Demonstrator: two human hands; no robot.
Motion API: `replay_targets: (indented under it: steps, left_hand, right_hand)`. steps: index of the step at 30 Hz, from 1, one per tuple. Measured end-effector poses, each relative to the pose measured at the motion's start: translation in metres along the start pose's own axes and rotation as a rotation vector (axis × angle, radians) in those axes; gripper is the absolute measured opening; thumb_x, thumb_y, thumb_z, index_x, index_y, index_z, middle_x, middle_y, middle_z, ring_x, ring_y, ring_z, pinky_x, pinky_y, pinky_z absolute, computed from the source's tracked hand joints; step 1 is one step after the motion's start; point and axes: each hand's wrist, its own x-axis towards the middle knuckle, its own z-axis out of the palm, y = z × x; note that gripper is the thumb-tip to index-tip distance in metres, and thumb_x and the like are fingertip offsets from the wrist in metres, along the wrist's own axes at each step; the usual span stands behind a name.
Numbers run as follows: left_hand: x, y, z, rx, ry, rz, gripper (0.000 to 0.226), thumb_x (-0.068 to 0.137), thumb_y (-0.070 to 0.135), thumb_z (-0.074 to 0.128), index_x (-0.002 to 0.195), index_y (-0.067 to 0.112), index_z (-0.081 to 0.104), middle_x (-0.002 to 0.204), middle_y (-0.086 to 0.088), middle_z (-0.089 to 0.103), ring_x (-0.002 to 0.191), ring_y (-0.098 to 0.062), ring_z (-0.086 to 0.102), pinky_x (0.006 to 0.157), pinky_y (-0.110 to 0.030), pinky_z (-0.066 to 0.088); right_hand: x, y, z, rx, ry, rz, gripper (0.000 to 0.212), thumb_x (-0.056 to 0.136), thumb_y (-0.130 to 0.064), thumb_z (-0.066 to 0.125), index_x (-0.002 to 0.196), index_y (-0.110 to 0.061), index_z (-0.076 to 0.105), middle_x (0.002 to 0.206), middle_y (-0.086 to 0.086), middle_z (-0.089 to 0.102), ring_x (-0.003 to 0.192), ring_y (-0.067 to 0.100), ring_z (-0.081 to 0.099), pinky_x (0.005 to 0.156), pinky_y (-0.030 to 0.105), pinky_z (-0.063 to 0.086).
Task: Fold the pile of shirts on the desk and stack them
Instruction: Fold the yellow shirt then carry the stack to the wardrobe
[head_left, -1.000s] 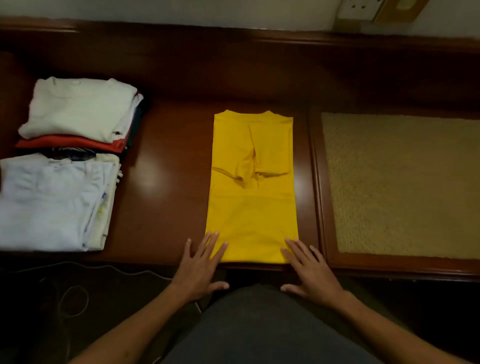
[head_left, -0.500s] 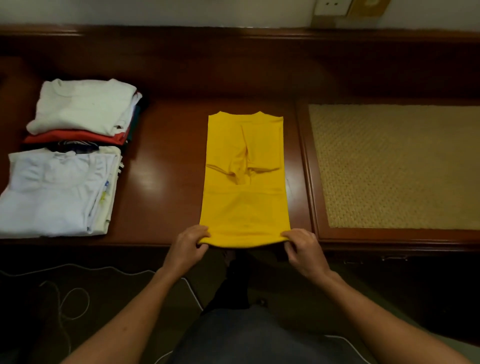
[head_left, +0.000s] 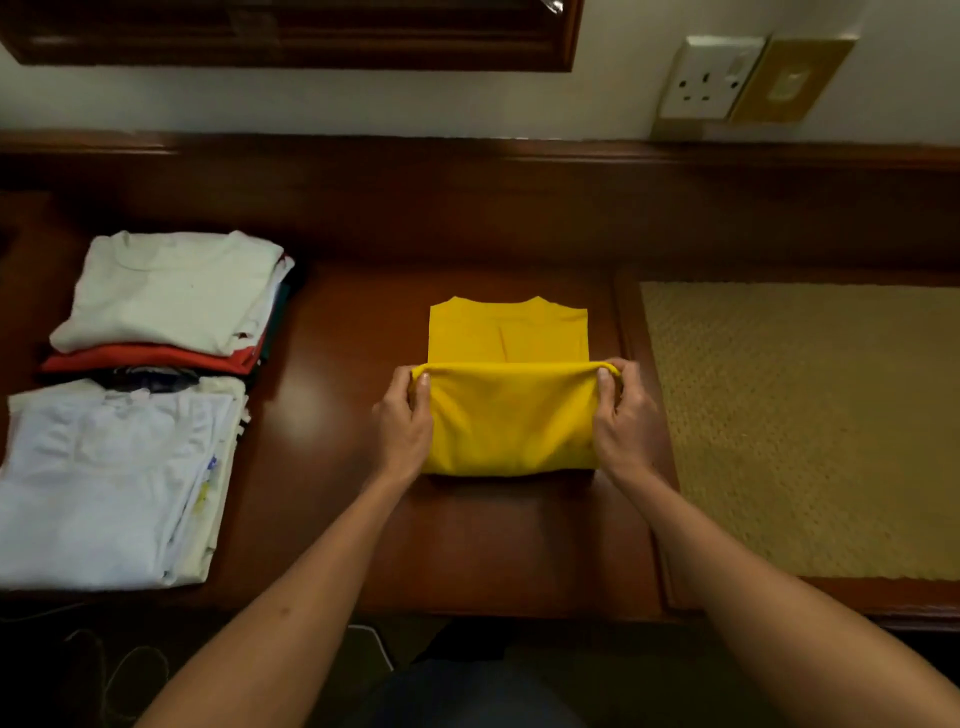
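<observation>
Yellow shirt (head_left: 511, 415) is lying in the middle of the table (head_left: 332, 431), already narrowed into a long strip, and we are doubling its near half up toward the collar. We are pinching the hem between thumb and curled fingers at both corners: our left hand (head_left: 402, 421) is gripping the left corner and our right hand (head_left: 626, 415) the right one, holding the hem taut and raised just above the cloth beneath. We are judging this to be the crosswise fold, about halfway carried. Next we are needing to bring the hem on to meet the collar edge, keep both corners level so the sides line up, then lay it down and press it flat. Two stacks of folded shirts (head_left: 130, 415) are waiting at the left of the table, well apart from it, where this one probably belongs.
</observation>
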Motion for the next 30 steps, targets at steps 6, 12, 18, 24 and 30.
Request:
replay_targets:
  steps: [6,12,18,24,30]
  left_hand:
    - [0.092,-0.032,0.035,0.128,-0.104,-0.005,0.034,0.101,0.042,0.036,0.096,0.011,0.05,0.06,0.01,0.04,0.054,-0.02,0.046,0.052,-0.033,0.031]
    - [0.177,-0.045,0.067,0.2,-0.322,-0.188,0.045,0.099,0.045,0.043,0.129,0.012,0.049,0.095,-0.009,0.063,0.094,-0.037,0.06,0.067,-0.039,0.042]
    - [0.136,-0.069,0.063,0.248,-0.296,-0.407,0.053,0.088,0.041,0.067,0.132,0.016,0.048,0.115,-0.012,0.06,0.107,-0.034,0.058,0.085,-0.041,0.048]
    - [0.043,-0.062,0.037,0.362,-0.383,-0.42,0.034,0.086,0.048,0.064,0.111,0.024,0.062,0.085,0.001,0.067,0.084,-0.022,0.064,0.066,-0.033,0.043]
    - [0.031,-0.058,0.023,0.214,-0.51,-0.485,0.03,0.087,0.049,0.063,0.11,0.03,0.066,0.094,0.009,0.069,0.078,-0.005,0.062,0.06,-0.02,0.04]
  right_hand:
    - [0.099,0.017,0.055,-0.118,-0.114,0.106,0.029,0.103,-0.033,0.041,0.117,-0.01,0.053,0.087,0.009,0.063,0.076,0.029,0.061,0.06,0.037,0.044]
    - [0.173,0.009,0.105,-0.373,-0.242,0.19,0.036,0.102,-0.036,0.043,0.129,-0.012,0.046,0.12,0.016,0.057,0.107,0.034,0.055,0.082,0.047,0.051]
    - [0.146,-0.023,0.15,-0.522,-0.523,-0.13,0.042,0.099,-0.034,0.045,0.14,-0.025,0.041,0.123,0.013,0.052,0.115,0.033,0.049,0.089,0.042,0.045]
    - [0.104,-0.065,0.199,-0.705,-1.054,-0.358,0.044,0.1,-0.055,0.033,0.142,-0.04,0.033,0.118,0.013,0.062,0.106,0.036,0.061,0.079,0.04,0.048]
    - [0.095,-0.071,0.21,-0.924,-1.064,-0.468,0.046,0.097,-0.057,0.039,0.118,-0.021,0.058,0.115,0.009,0.065,0.108,0.03,0.061,0.076,0.035,0.044]
